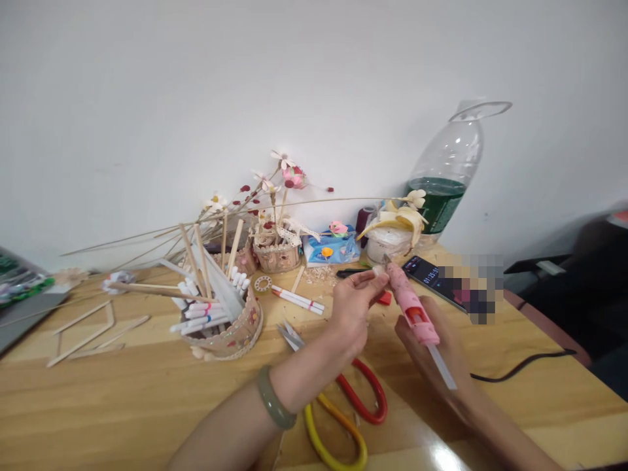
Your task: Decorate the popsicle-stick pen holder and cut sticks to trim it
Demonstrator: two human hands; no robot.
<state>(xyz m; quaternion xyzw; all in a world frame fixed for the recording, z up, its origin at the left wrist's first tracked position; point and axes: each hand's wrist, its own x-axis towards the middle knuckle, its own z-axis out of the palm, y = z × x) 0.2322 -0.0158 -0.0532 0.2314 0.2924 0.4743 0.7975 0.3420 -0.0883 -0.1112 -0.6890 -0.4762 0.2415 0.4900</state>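
In my right hand (426, 327) is a pink hot glue gun (411, 302), a clear glue stick (442, 367) jutting from its back end. Its nozzle points away from me, close to the fingertips of my left hand (354, 307). Those fingers pinch a small pale piece (379, 269), too small to make out. Under my left forearm lie large scissors (338, 405) with one red and one yellow handle, their blades partly spread. A green bangle circles my left wrist.
A decorated basket (235, 337) of markers and sticks stands left of centre. Behind are a smaller flower basket (277, 258), a blue tissue pack (331, 248), a banana peel (397, 219) on a white tub, and a large bottle (446, 170). A phone (434, 281) and black cable (520, 366) lie right.
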